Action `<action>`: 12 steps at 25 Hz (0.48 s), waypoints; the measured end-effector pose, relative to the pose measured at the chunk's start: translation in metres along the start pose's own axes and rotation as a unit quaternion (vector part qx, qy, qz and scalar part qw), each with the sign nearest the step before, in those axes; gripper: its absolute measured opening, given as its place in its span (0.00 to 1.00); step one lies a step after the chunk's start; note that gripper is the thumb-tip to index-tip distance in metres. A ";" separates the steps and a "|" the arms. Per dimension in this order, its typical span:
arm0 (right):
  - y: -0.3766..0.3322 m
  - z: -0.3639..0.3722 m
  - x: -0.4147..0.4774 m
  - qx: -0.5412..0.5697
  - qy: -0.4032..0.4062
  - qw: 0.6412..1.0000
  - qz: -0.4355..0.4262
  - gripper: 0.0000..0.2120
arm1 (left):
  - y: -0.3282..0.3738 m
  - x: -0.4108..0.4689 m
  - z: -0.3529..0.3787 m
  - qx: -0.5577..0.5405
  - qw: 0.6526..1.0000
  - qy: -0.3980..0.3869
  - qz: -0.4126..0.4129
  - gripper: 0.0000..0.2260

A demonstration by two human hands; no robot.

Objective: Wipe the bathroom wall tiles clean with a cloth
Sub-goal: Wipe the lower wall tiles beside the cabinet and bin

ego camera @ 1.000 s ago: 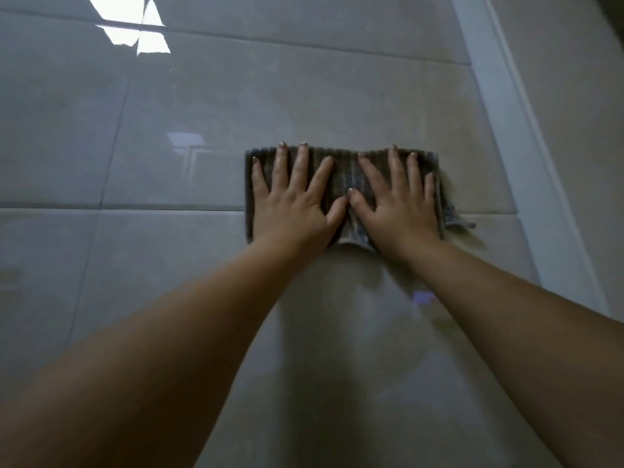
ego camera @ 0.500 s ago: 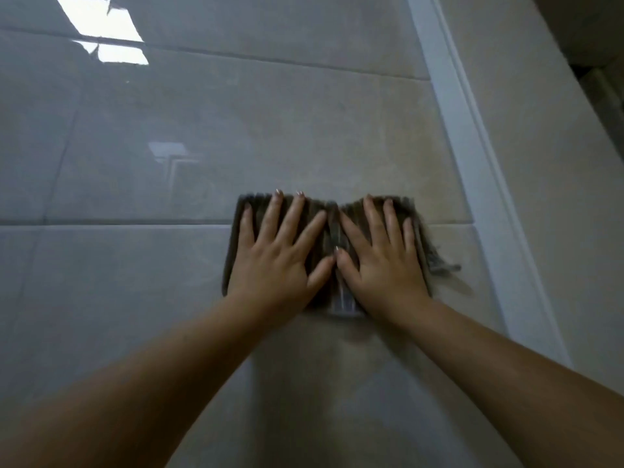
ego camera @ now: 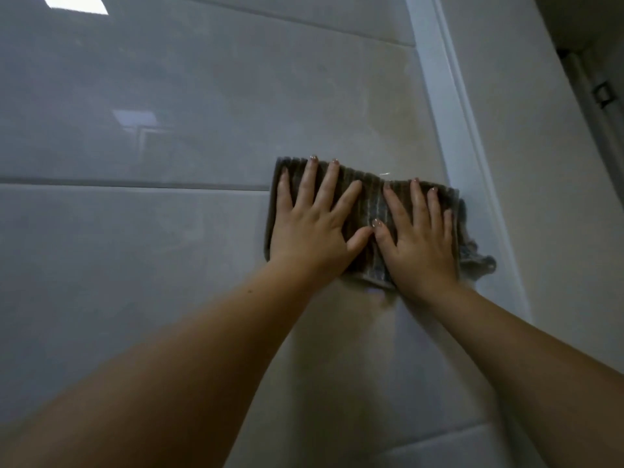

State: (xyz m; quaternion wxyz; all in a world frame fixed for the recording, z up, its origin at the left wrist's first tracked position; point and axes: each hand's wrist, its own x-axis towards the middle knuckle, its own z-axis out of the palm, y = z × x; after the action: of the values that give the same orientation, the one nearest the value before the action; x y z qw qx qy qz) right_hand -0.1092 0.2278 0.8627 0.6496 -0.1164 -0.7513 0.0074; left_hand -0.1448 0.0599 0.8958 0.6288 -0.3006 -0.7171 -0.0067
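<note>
Both hands flat on a cloth point(ego camera: 368, 202), pressing it against the wall tiles point(ego camera: 202, 113). Left hand point(ego camera: 310, 231) covers the cloth's left half, fingers straight and spread, holding nothing, palm down on the fabric. Right hand point(ego camera: 418, 244) covers the right half, fingers also straight and spread, thumb tip touching the left thumb. The cloth is dark grey, ribbed or striped, folded into a wide rectangle and tilted slightly down to the right. It lies across a horizontal grout line point(ego camera: 101, 182) that runs off to the left. Its frayed right end bunches up against the white corner strip point(ego camera: 449, 130), just touching it. Right of the strip is a plain beige side wall point(ego camera: 526, 180). The tiles are glossy and pale grey-beige, with a bright light reflection point(ego camera: 76, 1) at the far upper left. Both bare forearms reach in from the near edge. A dark fitting at the far right edge is too blurred to tell.
</note>
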 end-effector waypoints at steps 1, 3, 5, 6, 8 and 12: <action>-0.004 0.001 -0.010 0.001 -0.002 1.000 0.010 0.32 | -0.003 -0.009 -0.001 0.001 1.000 -0.003 0.010 0.31; -0.018 0.003 -0.022 0.002 0.001 1.000 0.020 0.33 | -0.014 -0.026 -0.003 0.005 1.000 -0.008 0.022 0.31; -0.039 0.007 -0.035 0.005 0.006 1.000 0.011 0.33 | -0.032 -0.048 -0.004 0.006 1.000 -0.002 0.019 0.31; -0.051 0.009 -0.042 0.008 0.010 1.000 0.002 0.33 | -0.043 -0.059 -0.005 0.008 1.000 0.004 0.016 0.31; -0.079 0.013 -0.054 0.015 0.019 1.000 -0.017 0.32 | -0.068 -0.082 -0.007 0.013 1.000 0.014 0.011 0.31; -0.142 0.021 -0.067 0.022 0.027 0.998 -0.049 0.32 | -0.125 -0.122 -0.017 0.031 0.999 0.021 -0.009 0.31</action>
State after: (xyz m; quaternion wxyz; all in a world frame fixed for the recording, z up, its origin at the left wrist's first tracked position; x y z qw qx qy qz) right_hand -0.1441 0.0804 0.8167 0.6717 -0.0654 -0.7379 -0.0109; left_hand -0.1810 -0.1008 0.8354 0.6530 -0.2741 -0.7060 0.0033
